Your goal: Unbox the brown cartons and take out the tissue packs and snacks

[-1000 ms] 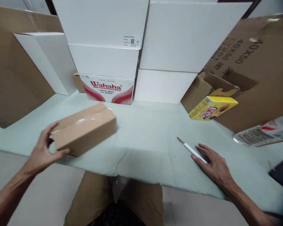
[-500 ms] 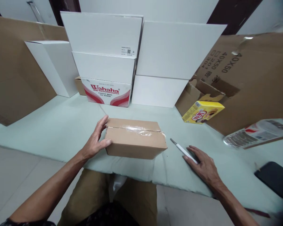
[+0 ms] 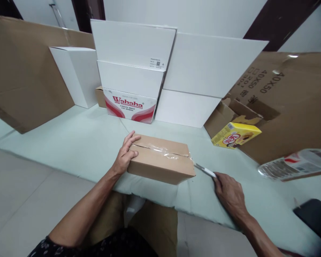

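A small brown cardboard box (image 3: pixel 162 164) lies in front of me, with clear tape (image 3: pixel 163 151) along its top seam. My left hand (image 3: pixel 127 153) grips its left end, thumb on the near top edge and fingers over the far part. My right hand (image 3: pixel 230 191) is closed around the white handle of a slim utility knife (image 3: pixel 205 170). The blade points left, close by the box's right end; whether it touches the cardboard I cannot tell.
White boards and a Wahaba-type carton panel marked Wahaha (image 3: pixel 130 107) stand behind. To the right are a yellow box (image 3: pixel 235 135), an opened brown carton (image 3: pixel 222 114), a plastic bottle (image 3: pixel 294 164) and a dark flat object (image 3: pixel 314 217). Large cardboard sheets (image 3: pixel 29 71) flank both sides.
My right hand has closed on the utility knife and lifted it toward the box's right end. My left hand now grips the box more firmly, and the box is turned slightly. The view has shifted.
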Available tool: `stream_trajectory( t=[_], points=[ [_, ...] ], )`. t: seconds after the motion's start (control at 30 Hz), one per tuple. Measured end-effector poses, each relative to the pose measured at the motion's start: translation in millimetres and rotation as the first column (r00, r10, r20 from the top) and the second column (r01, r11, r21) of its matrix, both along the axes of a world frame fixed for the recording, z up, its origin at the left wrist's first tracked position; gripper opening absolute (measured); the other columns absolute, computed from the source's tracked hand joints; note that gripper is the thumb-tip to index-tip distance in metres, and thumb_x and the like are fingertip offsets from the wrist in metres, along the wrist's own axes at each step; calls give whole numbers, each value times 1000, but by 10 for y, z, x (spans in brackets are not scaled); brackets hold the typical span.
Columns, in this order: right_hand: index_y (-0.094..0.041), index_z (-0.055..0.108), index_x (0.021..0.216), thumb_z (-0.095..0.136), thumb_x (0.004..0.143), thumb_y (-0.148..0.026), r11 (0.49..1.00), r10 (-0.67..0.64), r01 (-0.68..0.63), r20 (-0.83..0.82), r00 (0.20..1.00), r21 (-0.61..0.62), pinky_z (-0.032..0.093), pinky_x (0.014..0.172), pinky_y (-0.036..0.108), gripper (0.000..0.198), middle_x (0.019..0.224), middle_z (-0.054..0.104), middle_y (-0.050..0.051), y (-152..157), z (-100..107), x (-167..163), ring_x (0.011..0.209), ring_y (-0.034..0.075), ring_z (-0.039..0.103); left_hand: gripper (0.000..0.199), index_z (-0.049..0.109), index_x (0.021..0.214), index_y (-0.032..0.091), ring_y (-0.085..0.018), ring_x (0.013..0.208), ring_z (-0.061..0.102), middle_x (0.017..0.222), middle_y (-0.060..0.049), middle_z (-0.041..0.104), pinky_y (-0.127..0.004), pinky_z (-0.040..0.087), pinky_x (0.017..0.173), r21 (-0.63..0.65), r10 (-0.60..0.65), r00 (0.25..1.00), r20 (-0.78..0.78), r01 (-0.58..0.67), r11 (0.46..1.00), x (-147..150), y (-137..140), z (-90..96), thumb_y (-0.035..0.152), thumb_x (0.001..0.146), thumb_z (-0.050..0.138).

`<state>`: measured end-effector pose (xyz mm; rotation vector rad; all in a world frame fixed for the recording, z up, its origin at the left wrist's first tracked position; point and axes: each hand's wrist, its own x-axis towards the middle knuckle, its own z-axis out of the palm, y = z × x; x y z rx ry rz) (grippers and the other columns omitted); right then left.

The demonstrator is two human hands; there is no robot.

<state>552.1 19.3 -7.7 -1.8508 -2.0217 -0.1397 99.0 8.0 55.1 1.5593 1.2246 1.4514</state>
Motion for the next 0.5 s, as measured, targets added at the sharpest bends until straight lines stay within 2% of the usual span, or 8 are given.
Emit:
stream_trajectory(
  t=[0.13, 0.2, 0.23, 0.3, 0.37, 0.43, 0.5],
  points=[
    [-20, 65, 111, 34, 93, -49, 980, -197, 197, -203, 959, -23, 54, 76, 48, 46, 96, 75, 18, 3, 363, -167, 84, 34, 71, 70, 61, 139, 19, -37, 159, 26, 170, -12, 36, -54, 16, 130, -25, 0, 998, 69, 2, 1000, 34, 10, -8, 29, 71, 54],
    [-22, 64, 106, 36, 93, -56, 976, -215, 212, -325, 921, -46, 53, 66, 43, 46, 80, 71, 12, -38, 653, -305, 70, 30, 67, 71, 61, 140, 19, -37, 159, 27, 169, -10, 37, -53, 17, 130, -28, -4, 995, 96, 6, 1000, 44, 15, -22, 29, 70, 53],
    [-23, 64, 104, 38, 93, -60, 983, -180, 175, -369, 912, -48, 52, 62, 41, 46, 72, 68, 8, -70, 815, -400, 64, 28, 64, 71, 62, 140, 20, -37, 159, 27, 169, -9, 38, -53, 18, 130, -30, -4, 994, 106, 7, 1000, 47, 17, -31, 28, 70, 52],
    [-24, 66, 103, 46, 93, -66, 999, -39, 36, -385, 922, -16, 50, 56, 37, 47, 64, 62, 3, -150, 1142, -644, 57, 24, 60, 68, 65, 136, 20, -37, 158, 28, 168, -8, 40, -53, 19, 130, -30, 0, 992, 123, 4, 1000, 50, 21, -50, 27, 70, 52],
    [-26, 69, 103, 48, 96, -63, 984, 175, -178, -304, 936, 16, 50, 56, 35, 43, 65, 64, 2, -228, 1425, -935, 56, 22, 61, 65, 68, 131, 20, -38, 159, 28, 168, -9, 41, -54, 20, 129, -25, 7, 991, 132, -4, 1000, 53, 25, -64, 27, 69, 53],
    [-25, 70, 104, 45, 102, -55, 925, 378, -380, -190, 906, 25, 52, 60, 33, 39, 76, 71, 4, -273, 1623, -1231, 63, 21, 66, 63, 70, 128, 19, -38, 159, 28, 167, -11, 42, -53, 20, 129, -20, 15, 990, 139, -12, 1000, 57, 27, -70, 28, 68, 54],
    [-24, 70, 103, 39, 107, -47, 853, 521, -521, -51, 852, 20, 52, 63, 31, 38, 87, 75, 5, -265, 1731, -1493, 70, 20, 69, 63, 71, 128, 18, -38, 159, 28, 167, -12, 42, -53, 21, 129, -21, 19, 988, 152, -16, 1000, 64, 27, -68, 28, 67, 55]
  ],
)
